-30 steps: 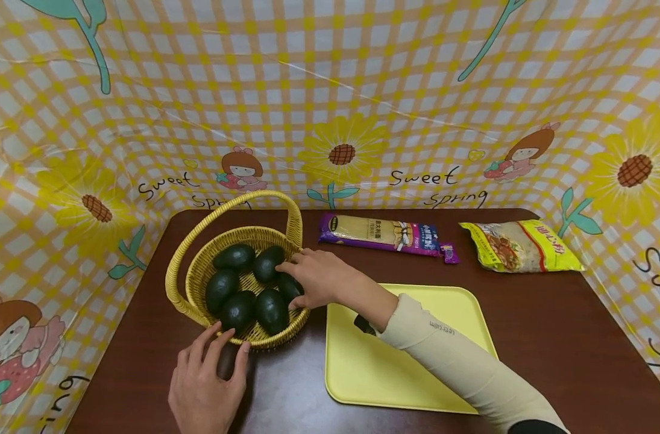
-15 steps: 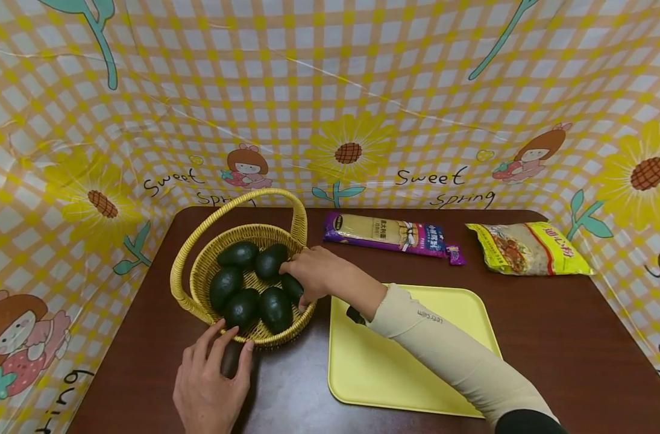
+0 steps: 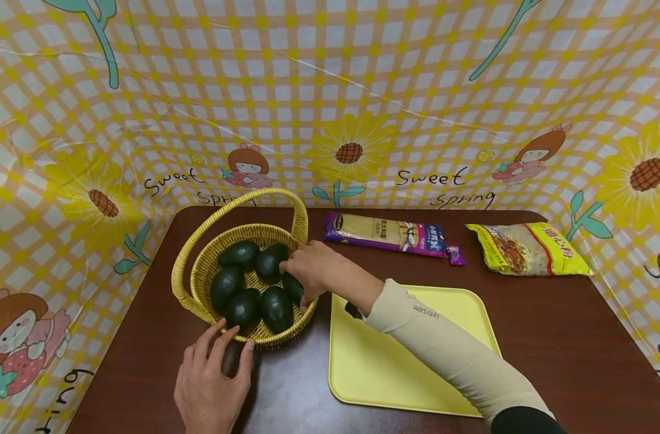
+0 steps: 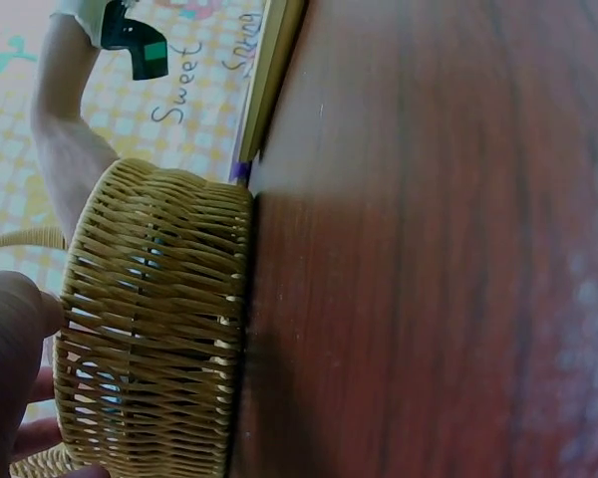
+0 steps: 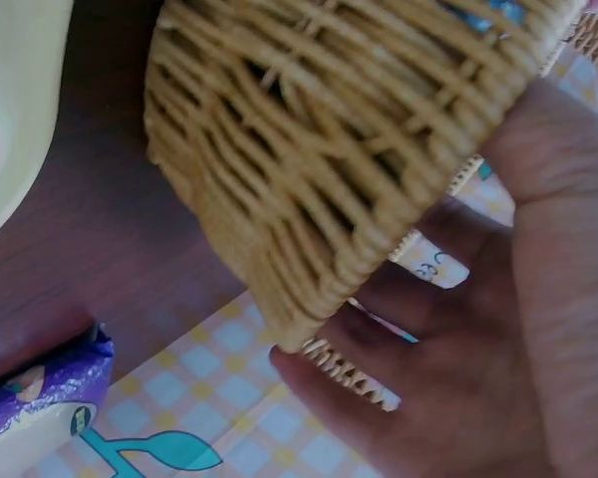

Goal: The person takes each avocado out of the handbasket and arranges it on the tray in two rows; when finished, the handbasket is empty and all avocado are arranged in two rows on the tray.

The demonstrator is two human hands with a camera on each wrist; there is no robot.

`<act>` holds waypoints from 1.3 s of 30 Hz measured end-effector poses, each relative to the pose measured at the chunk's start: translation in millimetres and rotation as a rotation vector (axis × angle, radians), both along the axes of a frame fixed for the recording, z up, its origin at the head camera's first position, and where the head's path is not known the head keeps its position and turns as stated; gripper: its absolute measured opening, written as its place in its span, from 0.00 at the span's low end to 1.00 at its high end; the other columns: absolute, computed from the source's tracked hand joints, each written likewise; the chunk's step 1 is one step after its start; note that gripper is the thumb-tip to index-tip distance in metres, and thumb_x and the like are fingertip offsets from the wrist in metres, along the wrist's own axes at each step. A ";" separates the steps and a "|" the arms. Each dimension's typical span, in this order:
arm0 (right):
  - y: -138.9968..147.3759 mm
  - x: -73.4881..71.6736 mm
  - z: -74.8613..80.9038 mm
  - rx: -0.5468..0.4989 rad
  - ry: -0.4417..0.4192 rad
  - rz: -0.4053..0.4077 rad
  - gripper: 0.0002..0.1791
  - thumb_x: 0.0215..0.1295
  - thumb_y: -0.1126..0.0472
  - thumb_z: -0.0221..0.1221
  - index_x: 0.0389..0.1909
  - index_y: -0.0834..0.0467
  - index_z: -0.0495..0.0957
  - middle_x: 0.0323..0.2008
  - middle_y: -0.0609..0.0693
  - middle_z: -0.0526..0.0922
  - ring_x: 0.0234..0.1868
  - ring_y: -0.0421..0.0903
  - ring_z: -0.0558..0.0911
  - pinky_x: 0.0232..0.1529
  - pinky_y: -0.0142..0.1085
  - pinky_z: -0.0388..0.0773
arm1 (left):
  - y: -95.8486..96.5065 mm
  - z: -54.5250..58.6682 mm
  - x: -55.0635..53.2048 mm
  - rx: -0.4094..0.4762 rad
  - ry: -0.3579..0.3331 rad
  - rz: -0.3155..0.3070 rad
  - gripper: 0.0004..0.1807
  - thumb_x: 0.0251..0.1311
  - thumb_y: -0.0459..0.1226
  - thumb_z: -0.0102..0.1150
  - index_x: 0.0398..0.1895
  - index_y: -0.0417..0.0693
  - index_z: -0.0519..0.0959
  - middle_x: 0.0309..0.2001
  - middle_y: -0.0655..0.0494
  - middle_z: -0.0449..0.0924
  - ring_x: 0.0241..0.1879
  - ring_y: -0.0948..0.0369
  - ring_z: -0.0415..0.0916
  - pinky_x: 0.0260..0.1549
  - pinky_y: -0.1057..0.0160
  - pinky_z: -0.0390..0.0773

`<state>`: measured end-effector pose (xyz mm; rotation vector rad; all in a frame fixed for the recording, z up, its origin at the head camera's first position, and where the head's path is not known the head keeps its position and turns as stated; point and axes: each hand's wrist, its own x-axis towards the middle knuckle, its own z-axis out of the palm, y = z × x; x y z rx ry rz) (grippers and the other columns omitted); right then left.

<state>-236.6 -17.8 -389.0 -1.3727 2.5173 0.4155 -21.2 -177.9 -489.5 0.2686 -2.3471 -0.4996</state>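
A yellow woven basket (image 3: 283, 337) with a tall handle stands at the left of the table, holding several dark green avocados (image 3: 237, 307). My right hand (image 3: 316, 271) reaches over the basket's right side. Its thumb and fingers bend round the rightmost avocado (image 3: 292, 288), which is partly covered by the hand. In the right wrist view, fingers (image 5: 379, 319) hang over the woven rim, and the avocado is hidden. My left hand (image 3: 213, 383) rests its spread, relaxed fingertips on the basket's near rim. The left wrist view has the thumb touching the rim from outside.
A pale yellow tray (image 3: 395, 374) lies to the right of the basket, under the right forearm. Behind it are a purple pasta packet (image 3: 384, 234) and a yellow noodle bag (image 3: 530, 248). A checked cloth (image 3: 351, 78) hangs around the table's back and sides.
The view has shifted slightly. My right hand stays at the rightmost avocado, its knuckles a little higher now. My left hand keeps its place at the basket's rim.
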 end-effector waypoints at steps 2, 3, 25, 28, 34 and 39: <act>1.8 -0.9 -1.0 -0.006 0.034 0.020 0.50 0.50 0.26 0.78 0.73 0.42 0.78 0.60 0.46 0.87 0.62 0.49 0.83 0.64 0.48 0.78 | 0.7 -0.2 0.0 0.001 0.002 0.001 0.18 0.59 0.49 0.80 0.46 0.48 0.91 0.58 0.49 0.87 0.44 0.45 0.82 0.32 0.42 0.83; 2.8 -1.2 -1.4 -0.013 0.047 0.026 0.50 0.49 0.25 0.78 0.72 0.42 0.78 0.59 0.46 0.87 0.61 0.49 0.84 0.63 0.47 0.79 | 1.0 -0.4 0.0 0.002 0.002 0.001 0.18 0.59 0.49 0.80 0.46 0.48 0.91 0.58 0.49 0.87 0.44 0.45 0.82 0.32 0.42 0.83; 41.6 16.8 7.2 -0.413 0.153 0.057 0.52 0.51 0.25 0.77 0.72 0.49 0.78 0.62 0.56 0.84 0.62 0.56 0.83 0.59 0.50 0.84 | 0.9 -0.7 -0.6 0.009 0.026 0.001 0.18 0.58 0.49 0.80 0.44 0.47 0.92 0.56 0.48 0.87 0.42 0.45 0.82 0.30 0.42 0.84; 48.5 22.2 9.8 -0.466 0.145 0.030 0.52 0.51 0.26 0.77 0.73 0.49 0.77 0.63 0.55 0.83 0.62 0.56 0.82 0.56 0.51 0.85 | 1.3 -0.7 -1.1 0.010 0.027 -0.005 0.17 0.58 0.48 0.80 0.44 0.47 0.92 0.56 0.48 0.87 0.42 0.45 0.82 0.29 0.42 0.84; 63.2 33.8 14.7 -0.570 0.136 -0.019 0.52 0.49 0.28 0.79 0.73 0.49 0.78 0.63 0.55 0.83 0.64 0.56 0.82 0.57 0.53 0.85 | 0.8 -0.6 -1.4 -0.002 0.039 -0.002 0.18 0.57 0.49 0.81 0.44 0.48 0.92 0.55 0.49 0.88 0.41 0.45 0.83 0.26 0.42 0.84; 72.5 44.0 14.1 -0.636 0.140 -0.034 0.51 0.50 0.29 0.79 0.72 0.49 0.78 0.62 0.56 0.84 0.63 0.57 0.83 0.58 0.54 0.85 | -1.6 -0.4 -0.7 -0.014 0.062 0.003 0.18 0.56 0.49 0.81 0.44 0.49 0.92 0.55 0.50 0.88 0.40 0.45 0.83 0.21 0.42 0.83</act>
